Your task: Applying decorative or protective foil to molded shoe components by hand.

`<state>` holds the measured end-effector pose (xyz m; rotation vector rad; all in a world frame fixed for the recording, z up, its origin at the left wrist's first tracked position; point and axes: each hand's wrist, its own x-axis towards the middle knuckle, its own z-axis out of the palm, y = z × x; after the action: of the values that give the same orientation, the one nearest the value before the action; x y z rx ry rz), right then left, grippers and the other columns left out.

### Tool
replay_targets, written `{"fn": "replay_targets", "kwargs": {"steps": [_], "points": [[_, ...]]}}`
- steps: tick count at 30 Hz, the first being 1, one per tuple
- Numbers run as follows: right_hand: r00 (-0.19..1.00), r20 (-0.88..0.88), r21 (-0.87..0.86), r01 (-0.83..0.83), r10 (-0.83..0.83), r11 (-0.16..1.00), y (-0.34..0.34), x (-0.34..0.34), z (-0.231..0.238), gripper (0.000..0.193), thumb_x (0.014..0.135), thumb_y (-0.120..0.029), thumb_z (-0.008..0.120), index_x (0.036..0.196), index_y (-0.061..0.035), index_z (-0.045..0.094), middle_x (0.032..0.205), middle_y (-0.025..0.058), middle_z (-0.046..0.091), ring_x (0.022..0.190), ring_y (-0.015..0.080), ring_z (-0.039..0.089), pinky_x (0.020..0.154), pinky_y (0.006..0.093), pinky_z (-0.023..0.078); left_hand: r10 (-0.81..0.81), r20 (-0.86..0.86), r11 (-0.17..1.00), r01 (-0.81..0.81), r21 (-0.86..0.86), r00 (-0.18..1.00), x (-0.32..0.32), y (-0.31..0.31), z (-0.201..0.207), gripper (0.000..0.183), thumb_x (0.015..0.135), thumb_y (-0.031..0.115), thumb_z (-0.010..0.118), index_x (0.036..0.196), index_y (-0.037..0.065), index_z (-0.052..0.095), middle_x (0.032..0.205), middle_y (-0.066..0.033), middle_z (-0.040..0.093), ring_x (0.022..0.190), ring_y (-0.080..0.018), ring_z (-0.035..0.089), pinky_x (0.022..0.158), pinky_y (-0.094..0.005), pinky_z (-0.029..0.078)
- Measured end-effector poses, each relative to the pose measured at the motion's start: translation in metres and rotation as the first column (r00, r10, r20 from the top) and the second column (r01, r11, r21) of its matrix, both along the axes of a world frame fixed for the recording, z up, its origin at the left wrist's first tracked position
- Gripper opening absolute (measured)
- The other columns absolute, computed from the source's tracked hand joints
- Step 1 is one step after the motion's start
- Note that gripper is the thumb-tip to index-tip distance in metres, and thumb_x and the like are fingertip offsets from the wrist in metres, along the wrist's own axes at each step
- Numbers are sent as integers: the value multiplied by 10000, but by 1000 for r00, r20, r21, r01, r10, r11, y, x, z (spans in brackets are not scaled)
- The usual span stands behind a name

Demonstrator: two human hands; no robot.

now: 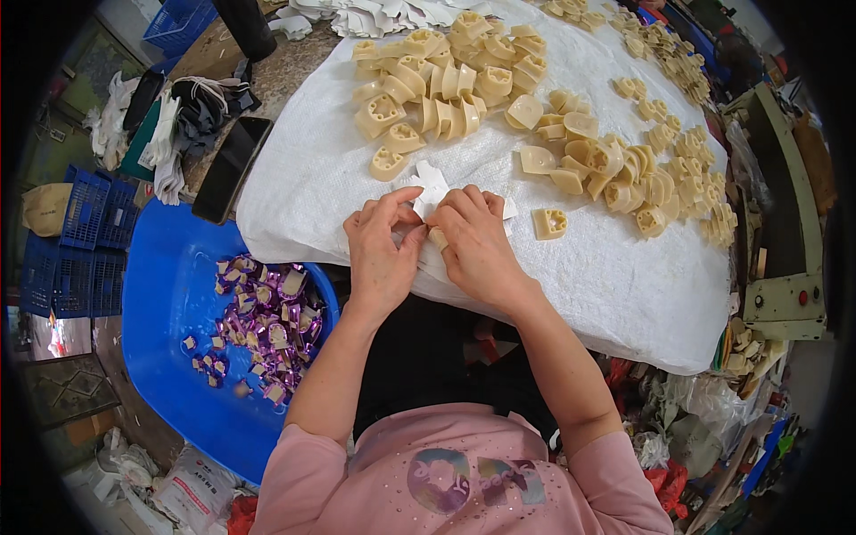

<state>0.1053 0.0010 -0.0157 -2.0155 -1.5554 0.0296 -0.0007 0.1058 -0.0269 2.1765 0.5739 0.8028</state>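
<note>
Near the front edge of the white cloth my left hand (383, 241) and my right hand (475, 242) are close together, fingers bent into a pinch. Between them is a thin white cut-out piece (431, 185), its lobed end sticking out past the fingertips. A small beige plastic part (438, 238) shows under my right fingers; most of it is hidden. To the right of my right hand lies a single hollow beige part (549, 224). Beyond my hands are a big heap of like curved beige parts (446, 80) and a second heap (606, 165) toward the right.
A blue tub (165, 312) at the left holds shiny purple and beige pieces. A black phone (234, 169) lies by the cloth's left edge. White cut-outs (383, 13) are stacked at the back. Blue crates (85, 214) stand far left; a greenish metal machine (785, 299) stands right.
</note>
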Motion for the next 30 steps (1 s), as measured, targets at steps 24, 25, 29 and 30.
{"fn": "replay_targets", "kwargs": {"steps": [24,25,29,30], "points": [[580,-810,273,505,-87,819,-59,11,3,39,839,-30,546,878,-26,541,871,16,533,813,105,477,779,248,376,134,95,970,-150,191,986,3,-6,-11,251,663,-47,615,882,75,602,752,-39,554,804,-226,513,742,-360,389],[579,-810,271,515,-96,813,-68,13,3,39,839,-30,546,878,-26,541,871,16,533,813,105,477,779,248,376,69,126,956,-102,276,990,4,-6,-14,243,638,-56,619,838,81,611,756,-31,546,820,-225,509,760,-368,358],[462,-887,380,697,25,608,-86,17,14,41,878,-73,533,893,-36,528,854,-11,516,816,66,454,784,220,370,21,161,951,-70,303,987,6,-5,-14,223,633,-63,627,803,82,627,769,-34,551,844,-236,514,749,-375,376],[486,-871,427,682,69,593,-94,22,20,37,879,-65,525,901,-36,526,860,-9,515,823,67,456,788,221,372,40,135,948,-80,307,990,4,-2,-12,208,640,-72,616,798,63,627,770,-51,561,842,-251,518,772,-366,390]]}}
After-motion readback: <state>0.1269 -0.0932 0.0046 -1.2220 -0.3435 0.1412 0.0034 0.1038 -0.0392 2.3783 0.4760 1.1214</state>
